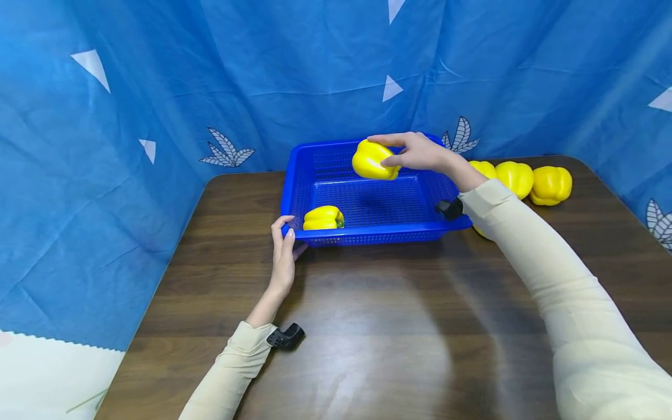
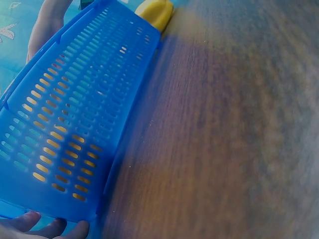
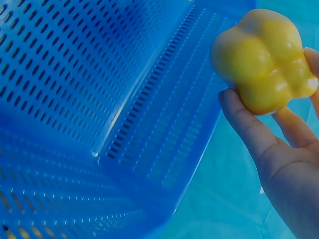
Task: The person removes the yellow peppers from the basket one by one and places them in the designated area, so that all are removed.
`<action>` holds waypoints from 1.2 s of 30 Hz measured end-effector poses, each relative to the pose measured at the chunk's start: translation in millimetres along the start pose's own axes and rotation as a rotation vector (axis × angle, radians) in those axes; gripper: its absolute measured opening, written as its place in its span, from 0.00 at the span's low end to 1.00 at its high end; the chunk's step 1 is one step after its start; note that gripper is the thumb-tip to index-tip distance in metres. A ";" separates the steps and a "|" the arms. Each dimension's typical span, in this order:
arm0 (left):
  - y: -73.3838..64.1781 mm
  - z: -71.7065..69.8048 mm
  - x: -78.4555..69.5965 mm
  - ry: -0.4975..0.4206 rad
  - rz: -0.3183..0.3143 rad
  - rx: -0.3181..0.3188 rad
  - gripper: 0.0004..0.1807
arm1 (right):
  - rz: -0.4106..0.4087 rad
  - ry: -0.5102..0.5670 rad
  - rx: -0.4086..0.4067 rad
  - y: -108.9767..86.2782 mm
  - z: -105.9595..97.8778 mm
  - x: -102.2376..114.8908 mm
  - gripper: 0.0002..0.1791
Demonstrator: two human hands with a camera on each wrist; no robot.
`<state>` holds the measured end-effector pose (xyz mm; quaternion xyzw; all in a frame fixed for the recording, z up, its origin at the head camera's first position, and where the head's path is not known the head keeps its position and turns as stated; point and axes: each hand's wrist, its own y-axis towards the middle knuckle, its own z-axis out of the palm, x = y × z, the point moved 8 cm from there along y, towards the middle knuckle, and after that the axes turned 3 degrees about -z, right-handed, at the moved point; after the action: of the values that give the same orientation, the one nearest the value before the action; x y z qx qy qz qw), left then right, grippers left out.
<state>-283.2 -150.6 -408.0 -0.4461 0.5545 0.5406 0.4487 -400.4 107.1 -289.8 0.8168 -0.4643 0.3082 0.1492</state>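
Observation:
My right hand grips a yellow bell pepper and holds it in the air over the blue plastic basket. Seen from the right wrist, the fingers wrap the sides of the same pepper, with the basket's slotted wall beside it. At the basket's near left corner, my left hand holds the rim, fingers over the edge. Inside, close to that corner, lies another yellow bell pepper. The left wrist view shows the left fingertips at the basket's end.
Several more yellow bell peppers sit on the wooden table to the right of the basket, partly hidden by my right forearm. A blue curtain with white shapes hangs behind the table and at its sides.

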 end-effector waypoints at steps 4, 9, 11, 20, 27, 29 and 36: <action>0.1 -0.8 0.4 -0.001 -0.006 -0.006 0.22 | -0.010 -0.022 -0.019 -8.2 -6.6 -1.5 0.32; 0.6 -2.8 0.8 -0.005 -0.009 -0.019 0.22 | -0.022 -0.014 -0.031 -15.4 -12.3 -1.8 0.31; 0.4 -3.4 0.8 -0.010 -0.009 -0.021 0.22 | -0.017 -0.005 -0.034 -17.9 -13.9 -3.3 0.31; -0.6 -0.8 1.4 -0.017 -0.010 -0.007 0.22 | 0.014 -0.009 -0.041 -34.8 -23.3 -12.2 0.32; 1.1 -1.2 -0.2 -0.030 0.007 -0.005 0.23 | 0.034 -0.002 -0.048 -47.6 -34.7 -14.8 0.33; 0.6 -1.9 0.8 -0.029 0.002 -0.005 0.23 | 0.039 -0.001 -0.060 -50.9 -37.0 -15.9 0.33; 0.0 -6.0 2.9 -0.013 -0.016 -0.020 0.22 | 0.030 -0.023 -0.121 -61.4 -42.3 -21.4 0.32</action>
<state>-283.8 -156.6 -410.8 -0.4512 0.5425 0.5455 0.4522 -371.7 175.9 -268.6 0.8028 -0.4958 0.2725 0.1884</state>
